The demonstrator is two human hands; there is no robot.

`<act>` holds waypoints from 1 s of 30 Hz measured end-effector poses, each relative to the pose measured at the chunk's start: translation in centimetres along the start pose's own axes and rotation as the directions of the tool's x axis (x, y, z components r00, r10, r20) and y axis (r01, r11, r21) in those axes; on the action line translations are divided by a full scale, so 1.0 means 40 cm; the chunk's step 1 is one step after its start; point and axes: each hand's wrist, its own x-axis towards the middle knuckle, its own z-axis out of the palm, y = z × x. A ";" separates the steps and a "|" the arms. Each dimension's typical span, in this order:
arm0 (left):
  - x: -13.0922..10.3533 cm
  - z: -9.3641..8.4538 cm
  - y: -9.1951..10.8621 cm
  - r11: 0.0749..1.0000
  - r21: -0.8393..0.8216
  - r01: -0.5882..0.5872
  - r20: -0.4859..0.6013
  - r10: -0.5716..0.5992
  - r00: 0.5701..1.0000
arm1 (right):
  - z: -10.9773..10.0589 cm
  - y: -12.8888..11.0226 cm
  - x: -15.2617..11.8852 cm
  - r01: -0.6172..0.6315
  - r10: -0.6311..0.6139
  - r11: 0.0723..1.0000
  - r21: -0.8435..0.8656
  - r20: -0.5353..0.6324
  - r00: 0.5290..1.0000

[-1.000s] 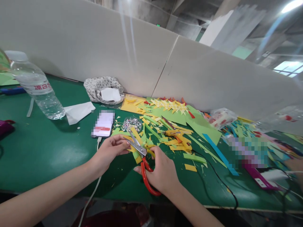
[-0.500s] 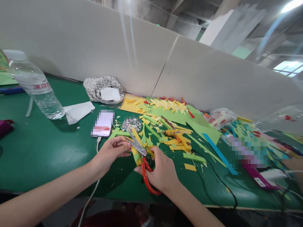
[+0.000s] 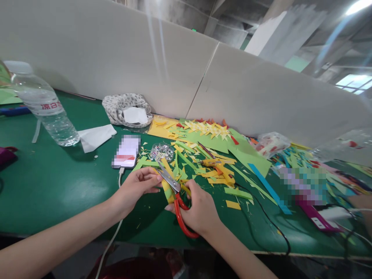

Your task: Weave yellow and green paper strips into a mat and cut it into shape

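Note:
My right hand (image 3: 200,209) grips the red-handled scissors (image 3: 182,223), whose blades point up and left toward my other hand. My left hand (image 3: 139,186) pinches a small yellow and green paper piece (image 3: 167,190) beside the blades. Part of that paper is hidden by the scissors. Just beyond the blades lies a clear round case (image 3: 161,152) of small beads. Yellow and green paper strips (image 3: 186,159) are scattered behind my hands, with a yellow glue gun (image 3: 220,170) among them.
A phone (image 3: 126,152) on a cable lies left of the beads. Farther left stands a water bottle (image 3: 48,106). A purple power strip (image 3: 315,217) and part of another person's hand (image 3: 362,205) are at the right. A pale partition (image 3: 162,58) rises behind.
The scissors' blades have shifted very slightly at the paper, and my right hand has moved a little with them. The rest looks the same.

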 end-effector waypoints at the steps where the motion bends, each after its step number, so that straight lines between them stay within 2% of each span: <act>1: 0.000 0.000 0.000 1.000 -0.001 0.001 0.005 -0.001 1.000 | -0.001 0.000 0.000 0.004 -0.004 1.000 0.002 -0.003 1.000; 13: 0.000 0.006 0.006 1.000 -0.011 0.021 -0.025 -0.021 0.999 | 0.015 0.007 -0.001 -0.028 0.030 0.998 0.058 -0.037 0.999; 17: 0.008 -0.002 0.004 1.000 -0.020 0.022 -0.035 -0.023 0.999 | 0.011 0.008 0.002 -0.111 0.111 0.974 0.199 0.011 0.994; 20: 0.021 -0.017 0.007 0.995 -0.081 -0.050 -0.063 0.045 0.997 | -0.002 0.016 0.010 -0.185 0.192 0.933 0.309 0.009 0.981; 23: 0.030 -0.027 0.013 0.982 -0.168 -0.081 -0.050 0.073 0.996 | -0.017 0.030 0.021 -0.266 0.286 0.907 0.327 -0.014 0.958; 27: 0.032 -0.023 0.010 0.970 -0.241 0.006 -0.104 -0.032 0.994 | -0.024 0.038 0.030 -0.340 0.356 0.905 0.255 -0.015 0.934; 30: 0.031 -0.020 -0.001 0.979 -0.181 0.094 -0.171 -0.125 0.977 | -0.019 0.033 0.028 -0.343 0.350 0.913 0.220 0.007 0.937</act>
